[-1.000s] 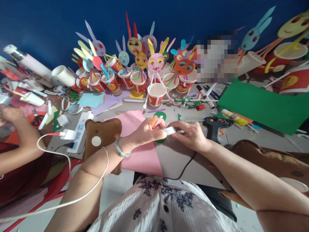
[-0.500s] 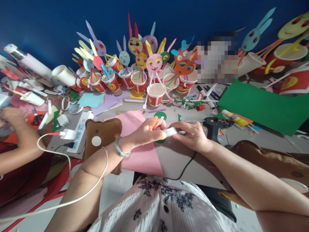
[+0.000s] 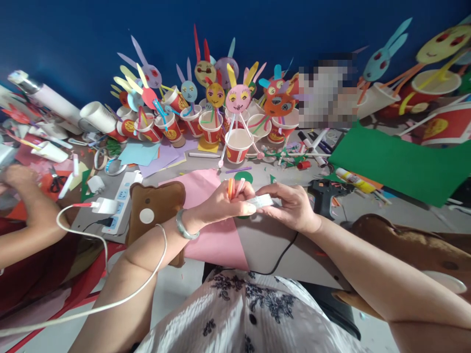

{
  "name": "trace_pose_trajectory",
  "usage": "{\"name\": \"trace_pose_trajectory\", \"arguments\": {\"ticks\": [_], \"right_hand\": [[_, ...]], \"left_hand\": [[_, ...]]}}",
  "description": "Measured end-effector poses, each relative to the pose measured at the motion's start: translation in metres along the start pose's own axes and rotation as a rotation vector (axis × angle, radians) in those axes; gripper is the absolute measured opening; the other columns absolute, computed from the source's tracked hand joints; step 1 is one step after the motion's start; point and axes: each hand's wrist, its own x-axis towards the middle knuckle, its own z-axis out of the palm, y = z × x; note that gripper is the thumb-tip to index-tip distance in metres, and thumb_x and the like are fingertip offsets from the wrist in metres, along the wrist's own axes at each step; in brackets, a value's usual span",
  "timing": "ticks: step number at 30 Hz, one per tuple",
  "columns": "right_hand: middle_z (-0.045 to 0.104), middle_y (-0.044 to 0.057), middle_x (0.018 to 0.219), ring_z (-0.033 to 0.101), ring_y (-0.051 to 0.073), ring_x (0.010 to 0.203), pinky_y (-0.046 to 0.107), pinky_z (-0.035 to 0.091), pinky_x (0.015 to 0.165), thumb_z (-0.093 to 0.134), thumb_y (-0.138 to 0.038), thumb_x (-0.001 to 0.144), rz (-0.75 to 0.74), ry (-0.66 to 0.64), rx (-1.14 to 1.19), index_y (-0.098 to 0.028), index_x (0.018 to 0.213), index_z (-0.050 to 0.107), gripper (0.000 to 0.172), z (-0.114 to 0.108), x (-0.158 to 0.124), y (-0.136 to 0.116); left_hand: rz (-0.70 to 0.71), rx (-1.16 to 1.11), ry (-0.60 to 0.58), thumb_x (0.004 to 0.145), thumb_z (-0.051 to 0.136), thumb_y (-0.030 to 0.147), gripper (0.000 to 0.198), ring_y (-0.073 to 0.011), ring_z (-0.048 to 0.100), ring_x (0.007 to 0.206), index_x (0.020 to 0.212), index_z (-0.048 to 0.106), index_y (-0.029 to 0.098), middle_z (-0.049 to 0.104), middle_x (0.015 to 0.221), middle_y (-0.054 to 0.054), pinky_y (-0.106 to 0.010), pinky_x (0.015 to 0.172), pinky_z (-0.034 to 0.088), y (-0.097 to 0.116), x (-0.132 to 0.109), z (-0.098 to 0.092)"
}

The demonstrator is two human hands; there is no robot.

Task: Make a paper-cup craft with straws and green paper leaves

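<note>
My left hand (image 3: pixel 230 201) is closed around an orange paper strip (image 3: pixel 231 188) and a pale strip (image 3: pixel 240 186), both poking up above its fingers. Its thumb also pins one end of a small white strip-like piece (image 3: pixel 262 201), whose exact kind I cannot make out. At the other end, the thumb and forefinger of my right hand (image 3: pixel 292 206) curl around that piece. Under the hands, partly hidden, lies green paper with a round green disc (image 3: pixel 243 176) just beyond. Pink paper (image 3: pixel 217 235) spreads beneath my left wrist.
Paper cups with rabbit-faced figures (image 3: pixel 238 142) line the back. A black glue gun (image 3: pixel 326 196) lies right of my hand, near green paper (image 3: pixel 401 166). At left are a brown bear-shaped pouch (image 3: pixel 158 203), a power strip (image 3: pixel 123 201) and another person's arm (image 3: pixel 27 211).
The white piece has turned slightly, and my right fingers have shifted a little along its end. The strips in my left hand stand more upright. The view has moved slightly.
</note>
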Motion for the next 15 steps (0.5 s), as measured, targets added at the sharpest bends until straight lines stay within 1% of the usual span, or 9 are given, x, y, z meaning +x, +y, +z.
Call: {"name": "trace_pose_trajectory", "arguments": {"ticks": [2,4,6,8,12,15], "right_hand": [[0.072,0.007,0.069,0.062,0.015,0.054,0.026,0.048,0.056,0.054,-0.061,0.095,-0.042,0.004,-0.022,-0.018,0.092,0.071,0.046,0.001,-0.001,0.003],[0.071,0.006,0.068,0.060,0.015,0.053,0.026,0.047,0.055,0.050,-0.053,0.098,-0.076,0.017,-0.080,-0.018,0.094,0.071,0.041,0.000,-0.001,0.006],[0.071,0.006,0.069,0.060,0.014,0.054,0.026,0.046,0.055,0.049,-0.048,0.099,-0.106,0.013,-0.146,-0.019,0.096,0.069,0.035,-0.002,-0.001,0.008],[0.071,0.006,0.071,0.061,0.015,0.057,0.026,0.045,0.055,0.050,-0.043,0.098,-0.158,-0.004,-0.203,-0.020,0.096,0.068,0.029,-0.004,-0.001,0.009],[0.071,0.007,0.073,0.063,0.016,0.059,0.026,0.045,0.056,0.051,-0.032,0.097,-0.303,-0.014,-0.290,-0.020,0.097,0.066,0.020,-0.006,0.000,0.009],[0.070,0.006,0.073,0.062,0.015,0.058,0.026,0.044,0.055,0.050,-0.026,0.096,-0.364,-0.005,-0.353,-0.019,0.099,0.065,0.017,-0.004,0.000,0.009]], "left_hand": [[0.015,0.017,0.002,0.072,0.070,0.031,0.019,-0.0081,0.038,0.058,0.076,0.058,0.016,0.045,0.063,0.004,-0.025,0.054,0.028,-0.001,0.000,-0.001],[0.032,0.075,0.020,0.073,0.066,0.027,0.014,-0.0080,0.037,0.057,0.078,0.060,0.016,0.044,0.062,0.004,-0.025,0.054,0.026,0.001,0.001,-0.002],[0.045,0.149,0.041,0.074,0.065,0.027,0.014,-0.0077,0.033,0.055,0.082,0.063,0.016,0.041,0.059,0.006,-0.025,0.053,0.023,0.004,0.001,-0.003],[0.063,0.212,0.061,0.076,0.066,0.029,0.014,-0.0075,0.031,0.054,0.081,0.063,0.016,0.039,0.058,0.006,-0.026,0.052,0.021,0.008,0.000,-0.003],[0.124,0.304,0.092,0.077,0.068,0.028,0.016,-0.0070,0.031,0.053,0.071,0.058,0.017,0.040,0.058,0.006,-0.026,0.052,0.025,0.010,0.000,0.001],[0.140,0.320,0.092,0.075,0.069,0.025,0.018,-0.0068,0.031,0.054,0.067,0.055,0.017,0.038,0.057,0.007,-0.025,0.053,0.026,0.009,-0.001,0.002]]}}
